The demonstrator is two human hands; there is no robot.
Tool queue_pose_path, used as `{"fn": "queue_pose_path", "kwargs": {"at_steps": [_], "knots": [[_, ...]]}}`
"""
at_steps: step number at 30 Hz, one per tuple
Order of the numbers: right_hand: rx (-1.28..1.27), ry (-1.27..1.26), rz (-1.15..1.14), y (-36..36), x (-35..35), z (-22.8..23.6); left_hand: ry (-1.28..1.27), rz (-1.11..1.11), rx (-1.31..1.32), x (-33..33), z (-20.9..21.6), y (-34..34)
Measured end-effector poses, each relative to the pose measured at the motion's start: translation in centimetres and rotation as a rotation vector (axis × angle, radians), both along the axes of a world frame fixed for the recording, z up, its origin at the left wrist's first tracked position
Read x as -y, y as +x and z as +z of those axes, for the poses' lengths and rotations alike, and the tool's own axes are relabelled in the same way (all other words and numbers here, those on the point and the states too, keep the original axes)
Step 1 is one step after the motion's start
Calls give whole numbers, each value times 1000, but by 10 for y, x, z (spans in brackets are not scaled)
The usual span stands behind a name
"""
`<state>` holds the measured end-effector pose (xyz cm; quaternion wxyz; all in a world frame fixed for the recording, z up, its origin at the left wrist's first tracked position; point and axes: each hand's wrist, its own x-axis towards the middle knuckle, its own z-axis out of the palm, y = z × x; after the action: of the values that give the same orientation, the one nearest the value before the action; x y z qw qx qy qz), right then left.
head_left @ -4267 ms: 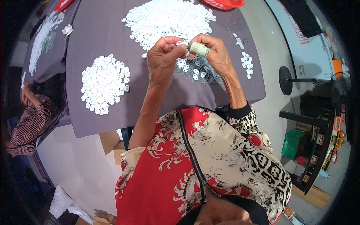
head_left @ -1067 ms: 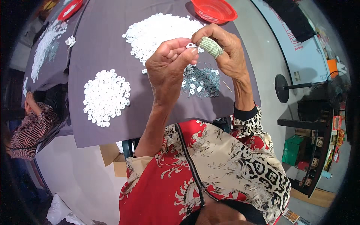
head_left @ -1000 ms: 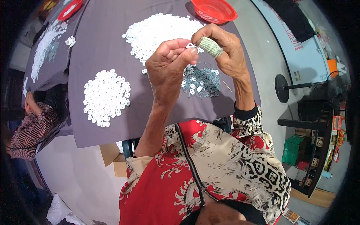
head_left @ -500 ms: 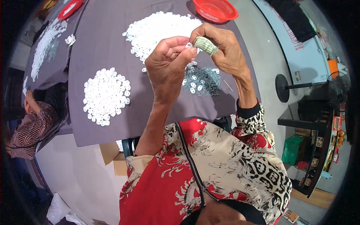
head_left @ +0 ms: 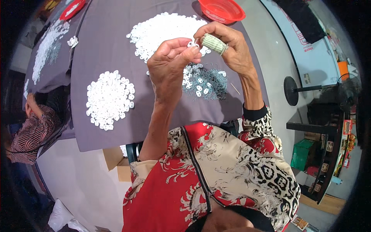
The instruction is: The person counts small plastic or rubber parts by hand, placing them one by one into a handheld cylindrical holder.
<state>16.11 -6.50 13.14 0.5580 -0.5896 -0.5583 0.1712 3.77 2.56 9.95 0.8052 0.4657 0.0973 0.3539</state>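
Observation:
My left hand is closed, its thumb and forefinger pinching a small white plastic piece that has openings in it. Close against it, my right hand is bent with its fingertips drawn together at the piece's edge. What those tips grip is too small to make out. A pale green ribbed finger cover sits on one digit of the right hand, apparently the thumb. Beneath the hands lies a tangle of thin grey-green strands with several white pieces on it. Behind them spreads a large heap of white pieces.
A smaller pile of similar pieces lies left on the grey tablecloth. A red plastic basket stands at the far right, and a thin stick lies by the strands. Another person sits at the left by a second table.
The white piece now shows more fully above my left fingertips. My left hand has shifted slightly left, and the right hand has turned so the green cover shows more of its length.

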Motion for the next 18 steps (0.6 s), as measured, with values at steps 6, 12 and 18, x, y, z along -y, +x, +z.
{"fn": "queue_pose_path", "kwargs": {"at_steps": [6,12,18], "knots": [[77,-35,6,4,-3,-4,-3,-21,-26,-4,-3,1],[175,-60,-46,1,-12,-10,-100,-82,-68,-12,-6,0],[44,-37,4,-7,-24,-21,-77,-62,-8,-33,-9,-14]]}}
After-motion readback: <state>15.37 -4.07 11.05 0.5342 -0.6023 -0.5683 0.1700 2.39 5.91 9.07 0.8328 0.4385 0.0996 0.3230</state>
